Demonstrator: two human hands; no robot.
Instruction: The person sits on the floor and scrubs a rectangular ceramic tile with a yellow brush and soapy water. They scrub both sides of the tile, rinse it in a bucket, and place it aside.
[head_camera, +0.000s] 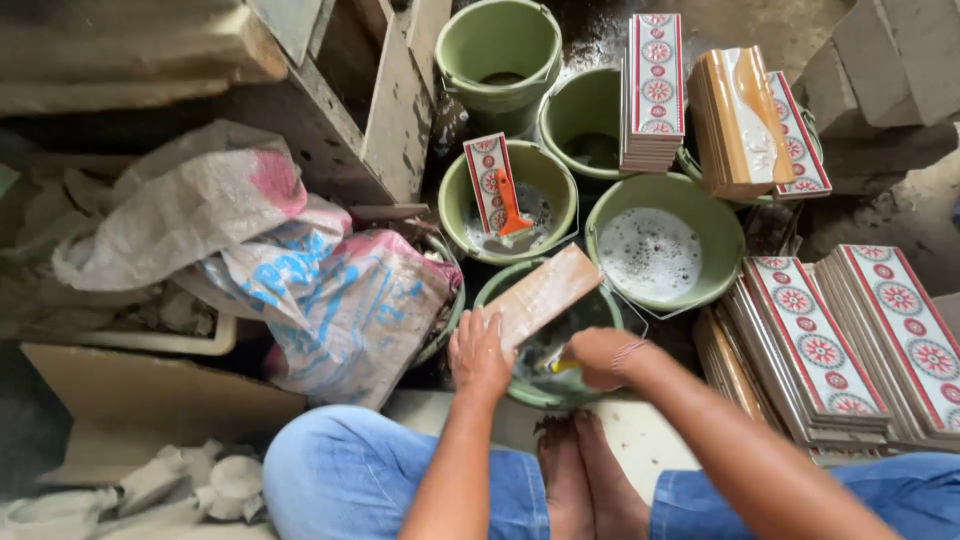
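Seated on the floor, knees in blue jeans (390, 480) apart, bare feet (585, 470) together between them. Just ahead of the feet, a green bucket (600, 310), with a long tile (540, 295) held tilted over its rim, plain brownish back upward. Left hand (480, 355) grasping the tile's near end, fingers wrapped over the edge. Right hand (600, 355) clenched around a small yellow-handled tool (563, 366), low inside the bucket mouth beneath the tile; working end hidden, kind impossible to tell. Thin bracelet on the right wrist.

To the right, close by, stacks of patterned tiles (850, 340) leaning in rows, red-and-white floral medallions with red borders. To the left, crumpled sacks (300, 270), pink, white and blue, slumped against the bucket side. Nearer left, flat cardboard (150, 400) and broken pale shards (190, 485).

Beyond the held tile, a larger green tub (690, 215) with foamy water. Beside it on the left, another bucket (550, 175) with a patterned tile and an orange scraper (512, 205) lying across it. Further back, two more green buckets (500, 45), a tile stack (652, 90) laid across one rim, and an orange-glazed tile pile (740, 120) to its right. Far left, rough wooden boards (380, 100); far right, grey concrete blocks (880, 70).
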